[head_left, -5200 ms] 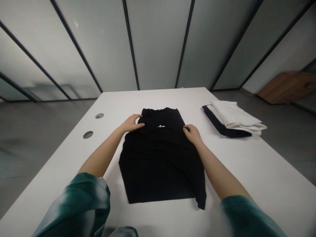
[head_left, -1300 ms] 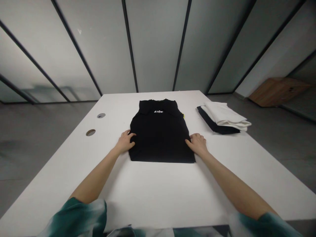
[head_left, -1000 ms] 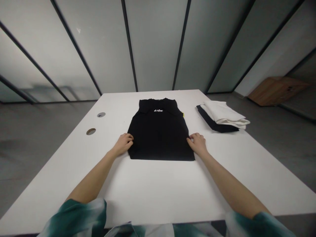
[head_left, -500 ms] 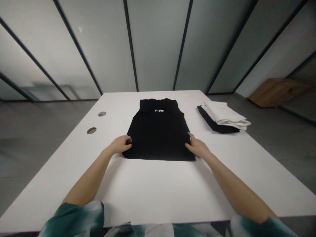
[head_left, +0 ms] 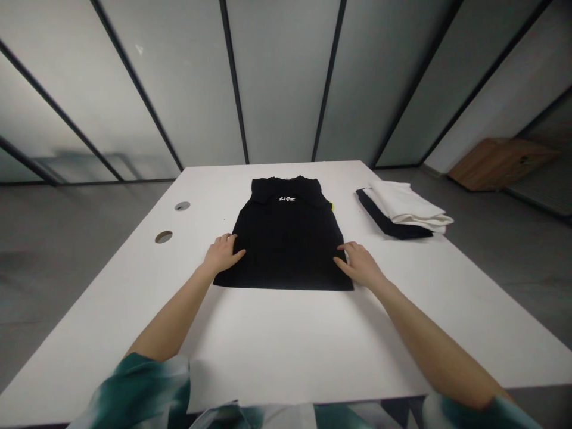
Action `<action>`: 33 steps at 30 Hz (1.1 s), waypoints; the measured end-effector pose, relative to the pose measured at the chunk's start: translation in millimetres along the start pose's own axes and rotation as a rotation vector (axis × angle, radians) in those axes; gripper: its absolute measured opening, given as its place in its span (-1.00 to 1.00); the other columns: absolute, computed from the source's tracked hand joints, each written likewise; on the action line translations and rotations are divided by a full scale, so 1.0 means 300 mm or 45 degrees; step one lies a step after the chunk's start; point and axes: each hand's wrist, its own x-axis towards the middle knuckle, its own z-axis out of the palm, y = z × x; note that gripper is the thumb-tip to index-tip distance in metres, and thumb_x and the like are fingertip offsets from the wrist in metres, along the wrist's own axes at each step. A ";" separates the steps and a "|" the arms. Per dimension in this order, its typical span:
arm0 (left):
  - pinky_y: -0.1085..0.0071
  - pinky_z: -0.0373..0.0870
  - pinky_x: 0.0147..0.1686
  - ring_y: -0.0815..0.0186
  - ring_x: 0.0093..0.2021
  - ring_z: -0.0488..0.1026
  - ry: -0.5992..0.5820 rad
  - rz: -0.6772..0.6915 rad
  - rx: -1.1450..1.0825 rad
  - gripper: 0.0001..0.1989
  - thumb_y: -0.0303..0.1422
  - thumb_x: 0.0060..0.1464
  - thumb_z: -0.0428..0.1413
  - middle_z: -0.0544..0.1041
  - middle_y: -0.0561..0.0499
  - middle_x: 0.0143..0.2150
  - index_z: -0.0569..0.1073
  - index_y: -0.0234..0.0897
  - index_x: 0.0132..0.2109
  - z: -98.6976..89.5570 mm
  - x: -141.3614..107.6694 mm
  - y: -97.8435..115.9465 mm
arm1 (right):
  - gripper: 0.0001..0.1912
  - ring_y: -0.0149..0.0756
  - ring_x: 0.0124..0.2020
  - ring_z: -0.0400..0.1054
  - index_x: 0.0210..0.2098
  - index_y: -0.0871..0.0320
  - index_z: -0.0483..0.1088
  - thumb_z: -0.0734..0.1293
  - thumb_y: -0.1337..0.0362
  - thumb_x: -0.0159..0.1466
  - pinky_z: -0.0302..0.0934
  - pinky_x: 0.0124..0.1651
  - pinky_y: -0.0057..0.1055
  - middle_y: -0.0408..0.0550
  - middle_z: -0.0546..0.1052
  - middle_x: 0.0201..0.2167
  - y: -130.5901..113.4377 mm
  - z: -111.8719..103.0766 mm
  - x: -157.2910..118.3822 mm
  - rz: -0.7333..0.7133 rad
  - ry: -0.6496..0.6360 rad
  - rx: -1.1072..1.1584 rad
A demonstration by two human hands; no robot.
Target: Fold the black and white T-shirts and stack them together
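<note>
A black T-shirt [head_left: 286,244] lies flat on the white table [head_left: 272,345], its hem towards me and its sleeves folded in at the far end. White lettering shows near its collar, and a small yellow bit peeks out at its right edge. My left hand [head_left: 222,253] rests on the shirt's left edge near the hem, fingers spread and thumb on the cloth. On the opposite edge lies my right hand [head_left: 358,263], its thumb and fingers apart and touching the fabric. Neither hand grips the cloth.
Folded white cloth [head_left: 406,205] lies on folded black cloth [head_left: 379,220] at the table's right side. Two round holes, one of them a cable hole [head_left: 164,237], sit on the left. Frosted glass panels [head_left: 281,83] stand beyond the table, and a wooden cabinet [head_left: 500,164] is far right.
My left hand has uncurled from the shirt's left edge and now lies spread on it. The lower left corner of the hem has moved outward to the left. My right hand has barely moved.
</note>
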 end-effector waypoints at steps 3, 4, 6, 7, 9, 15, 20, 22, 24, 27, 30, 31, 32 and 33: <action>-0.04 0.18 0.20 -0.16 0.34 0.15 0.087 -0.223 0.025 -0.31 0.01 0.20 -0.07 0.20 -0.43 0.36 0.23 -0.43 0.28 0.055 0.029 0.000 | -0.49 0.07 0.11 0.27 0.13 0.25 0.33 0.21 0.05 0.33 0.15 0.09 -0.10 0.27 0.39 0.15 0.005 0.059 0.027 0.151 0.068 -0.093; -0.05 0.15 0.22 -0.16 0.36 0.13 0.103 -0.260 0.021 -0.32 0.00 0.22 -0.08 0.18 -0.43 0.37 0.23 -0.42 0.28 0.067 0.032 -0.004 | -0.49 0.08 0.14 0.25 0.14 0.26 0.32 0.20 0.05 0.34 0.14 0.11 -0.08 0.27 0.37 0.18 0.009 0.077 0.031 0.187 0.080 -0.099; -0.03 0.13 0.24 -0.12 0.36 0.13 0.123 -0.283 0.002 -0.37 -0.01 0.23 -0.09 0.19 -0.38 0.38 0.27 -0.38 0.27 0.082 0.033 -0.015 | -0.52 0.06 0.16 0.23 0.13 0.24 0.34 0.19 0.06 0.35 0.13 0.12 -0.09 0.24 0.37 0.19 0.018 0.102 0.034 0.215 0.097 -0.075; -0.01 0.14 0.24 -0.10 0.36 0.15 0.135 -0.280 -0.010 -0.39 -0.02 0.23 -0.08 0.21 -0.36 0.37 0.29 -0.36 0.25 0.084 0.031 -0.021 | -0.54 0.04 0.16 0.24 0.11 0.23 0.35 0.19 0.08 0.35 0.13 0.12 -0.10 0.23 0.38 0.18 0.022 0.109 0.033 0.216 0.108 -0.057; 0.03 0.18 0.22 -0.08 0.32 0.20 0.158 -0.266 -0.040 -0.43 -0.03 0.21 -0.05 0.28 -0.34 0.32 0.34 -0.34 0.21 0.082 0.026 -0.030 | -0.59 0.02 0.12 0.26 0.05 0.22 0.38 0.20 0.11 0.33 0.15 0.09 -0.13 0.21 0.41 0.13 0.028 0.110 0.031 0.224 0.125 -0.034; 0.08 0.33 0.06 -0.04 0.13 0.37 0.179 -0.219 -0.085 -0.61 -0.08 0.16 0.02 0.45 -0.24 0.13 0.47 -0.27 -0.06 0.061 0.022 -0.040 | -0.73 -0.02 -0.08 0.33 -0.20 0.17 0.45 0.25 0.13 0.26 0.15 -0.07 -0.19 0.13 0.47 -0.12 0.008 0.080 0.024 0.316 0.091 -0.067; 0.18 0.38 -0.04 0.02 -0.06 0.47 -0.042 -0.042 -0.139 -0.62 -0.03 0.11 0.01 0.53 -0.21 -0.12 0.49 -0.26 -0.27 0.013 0.024 -0.048 | -0.80 -0.08 -0.17 0.35 -0.32 0.15 0.40 0.24 0.16 0.25 0.15 -0.13 -0.25 0.09 0.48 -0.24 -0.032 0.039 0.008 0.207 -0.041 -0.022; 0.20 0.40 -0.09 0.04 -0.13 0.50 -0.238 0.010 -0.248 -0.62 -0.04 0.05 0.05 0.56 -0.18 -0.17 0.49 -0.27 -0.23 -0.017 0.013 -0.057 | -0.79 -0.11 -0.23 0.38 -0.25 0.15 0.39 0.25 0.15 0.26 0.17 -0.18 -0.30 0.06 0.49 -0.30 -0.042 0.011 -0.004 0.145 -0.147 0.091; 0.22 0.43 -0.11 0.04 -0.12 0.52 -0.381 0.052 -0.360 -0.54 -0.08 -0.03 0.11 0.58 -0.16 -0.10 0.48 -0.29 -0.05 -0.045 -0.007 -0.069 | -0.64 -0.15 -0.31 0.41 -0.01 0.18 0.35 0.26 0.15 0.25 0.18 -0.25 -0.35 -0.01 0.51 -0.36 -0.045 -0.018 -0.019 0.122 -0.275 0.251; 0.26 0.42 -0.04 0.05 0.03 0.50 -0.414 0.156 -0.477 -0.32 -0.17 -0.09 0.14 0.53 -0.16 0.11 0.35 -0.26 0.21 -0.076 -0.046 -0.081 | -0.36 -0.16 -0.33 0.45 0.27 0.18 0.15 0.28 0.19 0.23 0.22 -0.27 -0.37 -0.06 0.55 -0.37 -0.039 -0.060 -0.039 0.085 -0.434 0.430; 0.27 0.41 0.01 0.08 0.03 0.51 -0.481 0.187 -0.535 -0.41 -0.19 -0.04 0.09 0.54 -0.10 0.12 0.43 -0.20 0.18 -0.096 -0.074 -0.087 | -0.50 -0.17 -0.30 0.48 0.16 0.14 0.35 0.23 0.22 0.24 0.27 -0.22 -0.36 -0.03 0.59 -0.31 -0.021 -0.091 -0.051 0.030 -0.521 0.470; 0.26 0.41 0.00 0.09 0.00 0.52 -0.512 0.169 -0.541 -0.49 -0.19 -0.01 0.06 0.57 -0.09 0.07 0.50 -0.20 0.10 -0.102 -0.079 -0.089 | -0.57 -0.16 -0.29 0.48 0.07 0.13 0.43 0.20 0.22 0.25 0.29 -0.21 -0.35 -0.02 0.60 -0.28 -0.012 -0.097 -0.055 0.034 -0.519 0.477; 0.26 0.42 0.01 0.09 -0.03 0.54 -0.521 0.145 -0.546 -0.56 -0.19 0.01 0.03 0.60 -0.08 0.01 0.55 -0.20 0.01 -0.107 -0.082 -0.092 | -0.60 -0.16 -0.25 0.49 0.01 0.12 0.48 0.17 0.23 0.26 0.30 -0.18 -0.34 -0.01 0.60 -0.25 -0.001 -0.102 -0.058 0.042 -0.492 0.490; 0.26 0.41 0.02 0.10 -0.03 0.54 -0.503 0.125 -0.559 -0.59 -0.21 0.02 0.01 0.61 -0.07 -0.02 0.58 -0.21 -0.05 -0.112 -0.085 -0.096 | -0.60 -0.15 -0.20 0.49 -0.03 0.12 0.50 0.14 0.25 0.26 0.31 -0.14 -0.33 0.00 0.61 -0.20 0.011 -0.103 -0.063 0.044 -0.438 0.507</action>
